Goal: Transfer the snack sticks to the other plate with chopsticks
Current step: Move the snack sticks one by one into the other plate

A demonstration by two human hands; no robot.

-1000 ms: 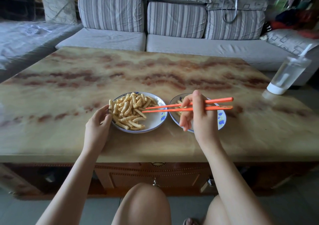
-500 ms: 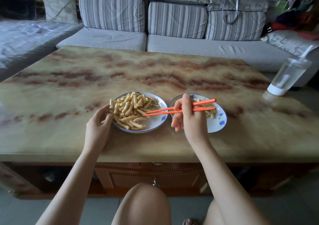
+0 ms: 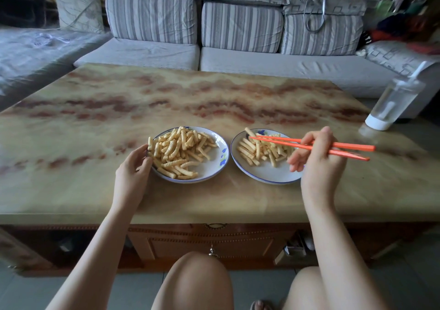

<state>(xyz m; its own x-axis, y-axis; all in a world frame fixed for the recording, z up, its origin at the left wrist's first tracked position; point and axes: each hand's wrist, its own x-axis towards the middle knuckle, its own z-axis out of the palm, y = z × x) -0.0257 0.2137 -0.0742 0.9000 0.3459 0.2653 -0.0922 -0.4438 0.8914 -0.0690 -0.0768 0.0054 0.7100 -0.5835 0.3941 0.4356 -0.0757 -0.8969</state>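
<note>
the person sits in front of a low marble-look tabletop (image 3: 95, 119) with 2 white plates side by side near the front edge, close together but not touching. the left plate (image 3: 214, 167) carries the bigger heap of snack sticks (image 3: 178, 150), piled mostly on its left and middle part. the right plate (image 3: 269, 174) holds a smaller, flatter group of the same sticks, approx. in its far half.

the left hand (image 3: 132, 169) is at the left rim of the left plate, w/ thumb and fingers curled round the rim, so it holds the plate on the tabletop.

the right hand (image 3: 319, 157) is over the right edge of the right plate and grips the orange chopsticks (image 3: 352, 146). its lower fingers are bent loosely below them. the 2 chopsticks point to the left, w/ the thick ends sticking out to the right of the hand. their tips are close together, above the far left part of the right plate. 1 stick lies just at the tips, but it is not possible to tell if the tips pinch it.

a clear bottle (image 3: 392, 105) w/ a white base stands at the far right of the tabletop, well apart from the plates. behind the tabletop is a grey sofa (image 3: 238, 67) w/ striped cushions.
</note>
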